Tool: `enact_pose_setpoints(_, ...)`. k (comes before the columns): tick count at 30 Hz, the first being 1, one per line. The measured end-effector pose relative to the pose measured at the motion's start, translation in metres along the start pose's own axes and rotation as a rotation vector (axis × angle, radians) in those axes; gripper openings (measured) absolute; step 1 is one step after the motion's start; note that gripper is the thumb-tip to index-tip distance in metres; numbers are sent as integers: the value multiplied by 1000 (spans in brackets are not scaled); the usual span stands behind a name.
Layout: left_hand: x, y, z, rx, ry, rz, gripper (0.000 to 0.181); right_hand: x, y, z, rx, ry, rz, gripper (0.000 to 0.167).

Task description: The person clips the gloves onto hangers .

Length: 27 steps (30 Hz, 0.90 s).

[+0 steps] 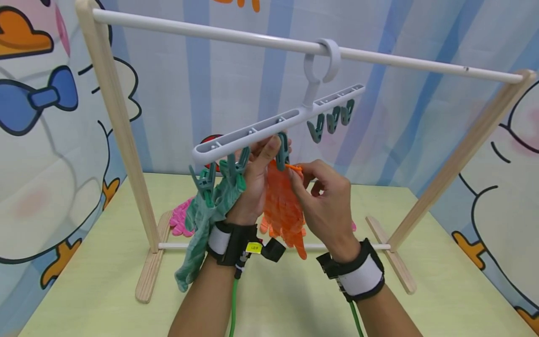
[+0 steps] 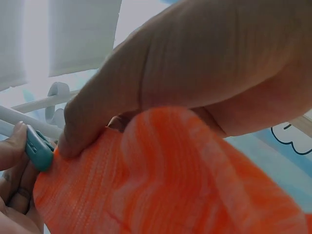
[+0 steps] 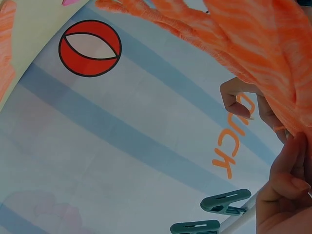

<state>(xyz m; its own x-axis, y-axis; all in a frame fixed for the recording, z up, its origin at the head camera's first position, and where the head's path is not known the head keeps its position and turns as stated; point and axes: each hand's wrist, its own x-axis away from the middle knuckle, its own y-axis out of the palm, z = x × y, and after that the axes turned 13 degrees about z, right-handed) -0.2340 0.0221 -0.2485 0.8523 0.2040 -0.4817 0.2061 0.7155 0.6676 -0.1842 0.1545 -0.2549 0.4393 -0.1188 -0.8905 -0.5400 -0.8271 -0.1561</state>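
Observation:
In the head view, my left hand (image 1: 248, 189) pinches a teal clothes peg (image 1: 282, 152) under the grey hanger (image 1: 252, 131). My right hand (image 1: 330, 206) pinches the cuff of an orange-striped knit glove (image 1: 283, 201) beside that peg, with the glove's fingers hanging down. Seen from the left wrist, the peg (image 2: 39, 148) touches the glove's edge (image 2: 161, 170); whether its jaws grip the cloth I cannot tell. A green glove (image 1: 210, 210) hangs from two pegs at the hanger's left end. Part of the left hand is hidden behind the hanger and gloves.
The hanger hooks over a white rod (image 1: 210, 32) on a wooden-legged rack (image 1: 120, 126). Three pegs (image 1: 332, 120) hang at its right end. Pink cloth (image 1: 182, 218) and another orange glove (image 1: 266, 226) lie on the table (image 1: 261, 299). A printed curtain (image 1: 236, 93) stands behind.

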Motion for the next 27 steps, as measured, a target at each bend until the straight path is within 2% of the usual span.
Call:
enact_pose_setpoints(6, 1, 0, 2, -29, -18, 8, 47, -2, 2, -3, 0, 4, 40, 13)
enact_pose_setpoints(14, 0, -1, 2, -32, -20, -8, 45, -6, 4, -6, -2, 2, 51, 14)
enact_pose_setpoints(20, -3, -3, 1, -26, -23, -68, 42, -6, 5, -5, -17, 18, 55, 14)
enact_pose_setpoints(27, -5, -6, 4, -38, -98, -97, 35, -6, 6, -4, -37, 50, 67, 16)
